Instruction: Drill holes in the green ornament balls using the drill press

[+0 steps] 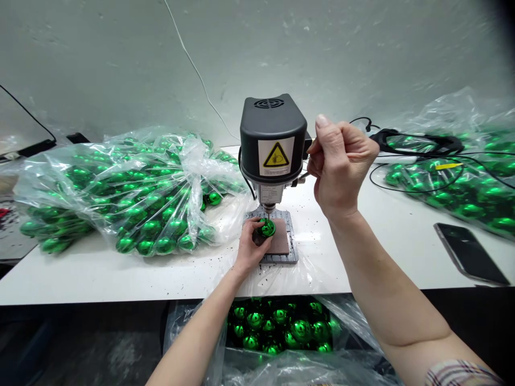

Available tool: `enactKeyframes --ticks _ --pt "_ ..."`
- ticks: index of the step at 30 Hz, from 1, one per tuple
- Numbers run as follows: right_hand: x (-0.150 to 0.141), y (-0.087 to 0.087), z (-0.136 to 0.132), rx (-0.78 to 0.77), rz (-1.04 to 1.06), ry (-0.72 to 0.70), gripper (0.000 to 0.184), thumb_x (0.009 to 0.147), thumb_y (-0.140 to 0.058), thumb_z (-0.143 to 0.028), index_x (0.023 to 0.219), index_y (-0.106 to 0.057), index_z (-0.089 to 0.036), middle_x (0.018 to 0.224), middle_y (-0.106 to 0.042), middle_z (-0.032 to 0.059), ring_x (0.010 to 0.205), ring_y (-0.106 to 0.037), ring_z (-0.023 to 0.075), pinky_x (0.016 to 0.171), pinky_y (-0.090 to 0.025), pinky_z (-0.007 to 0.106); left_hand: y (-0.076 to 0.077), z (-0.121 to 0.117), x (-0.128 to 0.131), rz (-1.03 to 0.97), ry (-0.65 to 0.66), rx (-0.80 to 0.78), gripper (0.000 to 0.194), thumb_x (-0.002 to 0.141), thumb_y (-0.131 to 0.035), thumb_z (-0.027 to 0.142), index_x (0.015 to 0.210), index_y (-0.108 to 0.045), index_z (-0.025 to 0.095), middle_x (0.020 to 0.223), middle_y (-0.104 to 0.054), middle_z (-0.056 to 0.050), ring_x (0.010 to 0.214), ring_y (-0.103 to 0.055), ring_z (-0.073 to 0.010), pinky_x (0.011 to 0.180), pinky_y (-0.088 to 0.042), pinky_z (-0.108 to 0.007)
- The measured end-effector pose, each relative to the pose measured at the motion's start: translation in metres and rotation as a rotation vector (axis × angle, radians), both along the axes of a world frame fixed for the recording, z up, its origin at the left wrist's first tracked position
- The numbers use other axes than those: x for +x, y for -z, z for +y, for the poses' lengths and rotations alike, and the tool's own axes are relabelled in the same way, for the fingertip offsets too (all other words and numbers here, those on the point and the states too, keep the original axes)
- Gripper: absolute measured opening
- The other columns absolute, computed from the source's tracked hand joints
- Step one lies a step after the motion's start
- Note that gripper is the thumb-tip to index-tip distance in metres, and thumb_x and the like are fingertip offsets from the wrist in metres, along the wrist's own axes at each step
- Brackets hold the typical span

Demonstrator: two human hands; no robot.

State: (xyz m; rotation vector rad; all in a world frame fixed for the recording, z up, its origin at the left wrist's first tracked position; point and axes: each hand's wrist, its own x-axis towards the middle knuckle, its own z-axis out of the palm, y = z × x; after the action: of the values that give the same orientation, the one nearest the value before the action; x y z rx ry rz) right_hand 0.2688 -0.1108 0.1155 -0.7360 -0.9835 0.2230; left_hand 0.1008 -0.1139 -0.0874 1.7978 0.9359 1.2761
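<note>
A small bench drill press (pixel 273 139) with a black housing and a yellow warning label stands on the white table. Under its chuck, my left hand (pixel 252 241) is closed around a shiny green ball (pixel 266 228), holding it on a brownish square pad (pixel 281 241) that lies on the grey metal base (pixel 292 257). The thin bit reaches down to the top of the ball; whether it has entered cannot be seen. At the machine's right side my right hand (pixel 341 155) is closed on the feed lever (pixel 304 175), most of which the fingers hide.
A clear bag of green balls (pixel 148 198) fills the left; another bag (pixel 470 187) lies right, with black cables (pixel 418 142). A phone (pixel 470 252) sits near the table's front right. Below the edge is an open bag of balls (pixel 281 327). Dark crumbs surround the base.
</note>
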Motion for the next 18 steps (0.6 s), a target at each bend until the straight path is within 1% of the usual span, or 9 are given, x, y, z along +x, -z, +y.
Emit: enactKeyframes --ticks 4,6,8,11,14,16,18 --pt "0.0 0.0 -0.001 -0.035 -0.02 0.028 0.047 0.087 -0.066 -0.049 0.053 -0.048 -0.021 0.047 -0.04 -0.0054 0.042 -0.034 0.0051 0.041 -0.028 0.025 -0.002 -0.007 0.005 -0.109 -0.04 -0.109 0.031 0.078 -0.079 0.029 0.1 -0.06 0.021 0.123 -0.06 -0.01 0.12 -0.06 -0.0251 0.103 -0.047 -0.041" --pt "-0.001 -0.001 -0.001 -0.036 -0.015 0.023 0.047 0.087 -0.066 -0.049 0.053 -0.048 -0.021 0.047 -0.038 -0.0056 0.041 -0.032 0.005 0.041 -0.027 0.025 -0.001 -0.01 0.009 -0.183 -0.05 -0.169 0.034 0.077 -0.079 0.029 0.1 -0.055 0.021 0.122 -0.06 -0.009 0.115 -0.062 -0.0231 0.1 -0.05 -0.04" --pt "-0.001 -0.001 -0.002 -0.029 -0.005 0.016 0.046 0.086 -0.067 -0.048 0.053 -0.049 -0.022 0.047 -0.038 -0.0056 0.041 -0.032 0.0051 0.041 -0.026 0.026 0.001 -0.012 0.014 -0.226 -0.049 -0.197 0.038 0.077 -0.079 0.027 0.101 -0.05 0.022 0.124 -0.059 -0.01 0.113 -0.063 -0.0221 0.099 -0.051 -0.039" --pt "-0.002 -0.002 -0.003 -0.021 0.007 0.007 0.045 0.085 -0.068 -0.046 0.053 -0.05 -0.022 0.047 -0.039 -0.0057 0.041 -0.032 0.0051 0.041 -0.025 0.027 0.003 -0.012 0.022 -0.149 -0.097 -0.171 0.04 0.077 -0.079 0.025 0.103 -0.05 0.022 0.124 -0.058 -0.01 0.116 -0.061 -0.0235 0.1 -0.05 -0.04" --pt "-0.001 -0.002 -0.004 -0.018 0.001 -0.002 0.045 0.086 -0.068 -0.046 0.053 -0.05 -0.021 0.046 -0.037 -0.0061 0.04 -0.031 0.005 0.041 -0.024 0.027 0.004 -0.012 0.029 -0.078 -0.119 -0.152 0.041 0.075 -0.08 0.023 0.104 -0.052 0.022 0.119 -0.059 -0.009 0.111 -0.062 -0.0233 0.098 -0.05 -0.041" --pt "0.0 -0.001 -0.004 -0.02 -0.019 0.0 0.045 0.086 -0.068 -0.047 0.053 -0.05 -0.021 0.046 -0.036 -0.0061 0.04 -0.031 0.0049 0.041 -0.025 0.027 0.003 -0.011 0.032 -0.107 -0.123 -0.173 0.042 0.074 -0.08 0.023 0.105 -0.051 0.022 0.117 -0.06 -0.008 0.107 -0.062 -0.0221 0.096 -0.051 -0.04" --pt "0.0 -0.001 -0.003 -0.027 -0.037 0.006 0.045 0.087 -0.066 -0.046 0.054 -0.049 -0.021 0.047 -0.038 -0.0059 0.041 -0.031 0.0049 0.042 -0.025 0.027 0.001 -0.011 0.032 -0.165 -0.159 -0.231 0.046 0.073 -0.082 0.025 0.106 -0.05 0.022 0.114 -0.061 -0.007 0.104 -0.063 -0.0212 0.094 -0.052 -0.039"
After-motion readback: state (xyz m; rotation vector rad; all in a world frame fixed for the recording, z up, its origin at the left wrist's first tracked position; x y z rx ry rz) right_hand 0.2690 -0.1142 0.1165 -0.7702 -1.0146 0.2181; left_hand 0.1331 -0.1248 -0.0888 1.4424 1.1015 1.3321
